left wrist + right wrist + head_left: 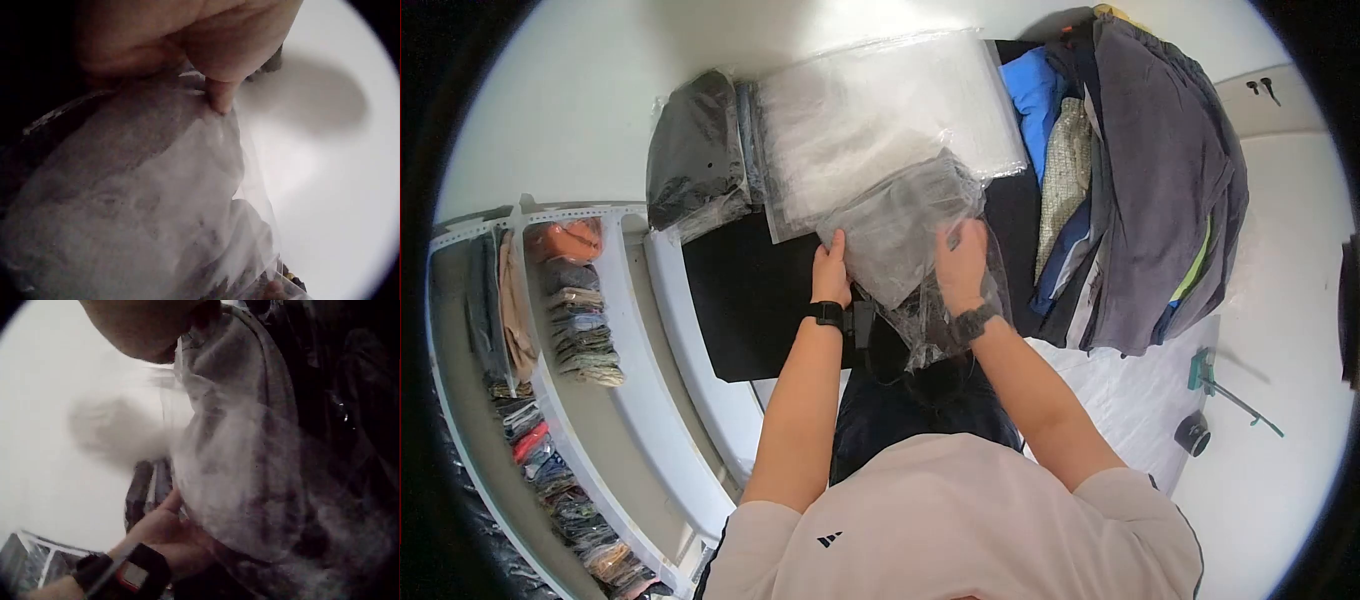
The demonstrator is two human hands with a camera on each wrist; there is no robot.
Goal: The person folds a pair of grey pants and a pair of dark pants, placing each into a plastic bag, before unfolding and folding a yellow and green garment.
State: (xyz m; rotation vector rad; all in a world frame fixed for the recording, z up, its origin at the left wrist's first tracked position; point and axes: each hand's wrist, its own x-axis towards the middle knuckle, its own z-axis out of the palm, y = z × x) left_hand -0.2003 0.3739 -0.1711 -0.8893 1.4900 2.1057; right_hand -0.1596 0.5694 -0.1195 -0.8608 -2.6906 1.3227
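Note:
A folded grey garment (895, 235) sits inside a clear plastic bag (930, 325), held over the black table in front of the person. At its left edge the left hand (831, 272) grips it, thumb on top and the other fingers beneath. The right hand (962, 265) has its fingers curled at the right side and pinches the bag there. Loose film hangs below the garment towards the lap. Close up, the left wrist view shows the grey cloth (125, 206) under the film, and the right wrist view shows the left hand (169, 534) supporting its far side.
Behind the hands lies a stack of clear plastic bags (870, 120). Bagged dark garments (692, 150) stand to its left on the black table (735, 300). A heap of loose trousers (1160, 180) fills the right side. Shelves (630, 340) with folded clothes stand at left.

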